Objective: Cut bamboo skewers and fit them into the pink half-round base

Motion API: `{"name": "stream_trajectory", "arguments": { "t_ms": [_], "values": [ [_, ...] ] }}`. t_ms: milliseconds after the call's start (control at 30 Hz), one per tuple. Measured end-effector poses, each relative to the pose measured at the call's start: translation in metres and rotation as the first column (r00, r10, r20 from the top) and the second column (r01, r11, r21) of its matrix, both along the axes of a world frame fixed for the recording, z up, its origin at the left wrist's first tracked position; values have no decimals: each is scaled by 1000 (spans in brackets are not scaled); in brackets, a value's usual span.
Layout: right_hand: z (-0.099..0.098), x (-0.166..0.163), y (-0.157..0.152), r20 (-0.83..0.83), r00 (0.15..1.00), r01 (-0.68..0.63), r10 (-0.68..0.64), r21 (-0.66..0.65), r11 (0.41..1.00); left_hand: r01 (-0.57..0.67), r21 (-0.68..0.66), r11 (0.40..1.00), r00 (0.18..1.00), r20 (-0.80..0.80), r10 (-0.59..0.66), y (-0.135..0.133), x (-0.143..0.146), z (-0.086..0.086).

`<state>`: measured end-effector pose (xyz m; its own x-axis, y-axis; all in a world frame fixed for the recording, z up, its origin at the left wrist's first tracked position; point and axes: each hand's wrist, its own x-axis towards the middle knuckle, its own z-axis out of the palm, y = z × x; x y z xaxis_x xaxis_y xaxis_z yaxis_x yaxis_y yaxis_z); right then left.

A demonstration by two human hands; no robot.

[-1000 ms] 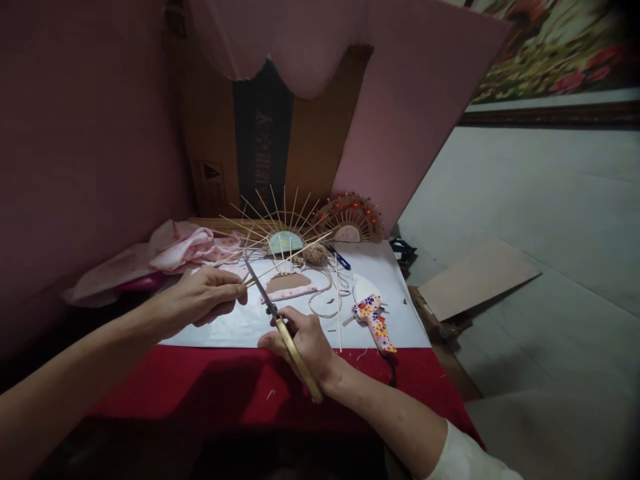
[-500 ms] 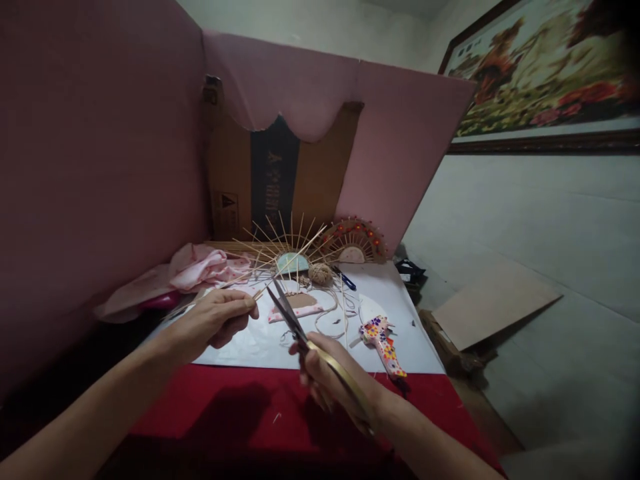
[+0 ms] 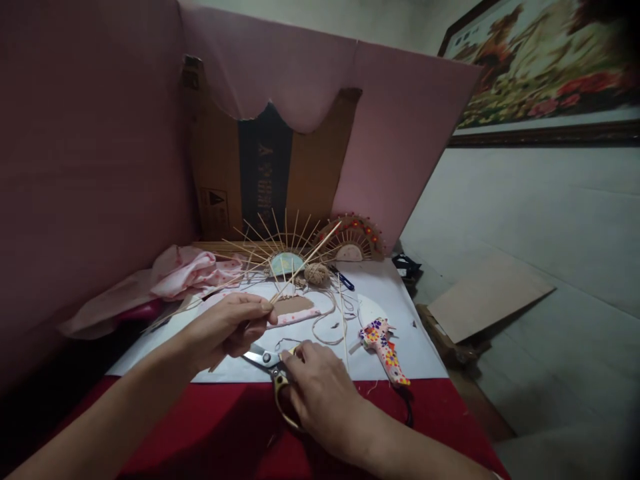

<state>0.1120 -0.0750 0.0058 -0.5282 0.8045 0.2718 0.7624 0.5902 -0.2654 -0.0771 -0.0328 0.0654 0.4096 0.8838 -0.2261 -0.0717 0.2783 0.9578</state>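
Note:
My left hand [image 3: 240,327] pinches thin wooden sticks [image 3: 317,255], which slant up to the right over the table. My right hand [image 3: 325,397] has its fingers on one handle of the scissors [image 3: 279,383]. The scissors lie low at the paper's front edge, blades partly spread and pointing left beneath my left hand. Just beyond my left hand is a curved cardboard piece [image 3: 296,305] edged with pink fabric, partly covered. Behind it stands a fan of sticks around a pale green half-disc [image 3: 286,264].
A ball of twine [image 3: 317,273] and a dark blue cutter [image 3: 344,279] lie in the middle. At right rests a flowered glue gun [image 3: 381,343]. A red-beaded fan [image 3: 350,252] stands behind. Pink cloth [image 3: 195,273] is bunched at left; pink-covered panels [image 3: 400,127] rise around.
My right hand has lowered the scissors from upright before the sticks to the table's front, loosening its grip. My left hand still holds the sticks, slightly further right. The view has shifted a little.

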Motion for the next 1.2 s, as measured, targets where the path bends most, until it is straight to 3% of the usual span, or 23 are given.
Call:
{"name": "stream_trajectory", "arguments": {
  "t_ms": [67, 167, 300, 467, 733, 900, 1200],
  "values": [
    [17, 8, 0, -91, 996, 7, 9, 172, 985, 48, -43, 998, 999, 12, -47, -1, 5, 0],
    [48, 25, 11, -273, 960, 88, 67, 520, 850, 127, -120, 985, 992, 33, -124, -5, 12, 1],
    [70, 41, 36, -98, 971, -95, 220, 682, 725, 204, -178, 963, 979, 39, -200, -13, 21, 3],
    [73, 52, 48, 90, 922, -335, 376, 670, 662, 295, -202, 934, 955, 23, -297, -23, 25, 4],
    [88, 64, 40, 279, 815, -560, 508, 603, 568, 345, -249, 905, 937, 41, -346, -32, 27, 7],
    [90, 66, 34, 269, 809, -570, 523, 581, 582, 343, -263, 902, 939, 62, -339, -39, 28, 7],
    [82, 65, 29, 159, 858, -472, 488, 619, 627, 282, -239, 929, 959, 97, -267, -50, 35, 6]
  ]
}}
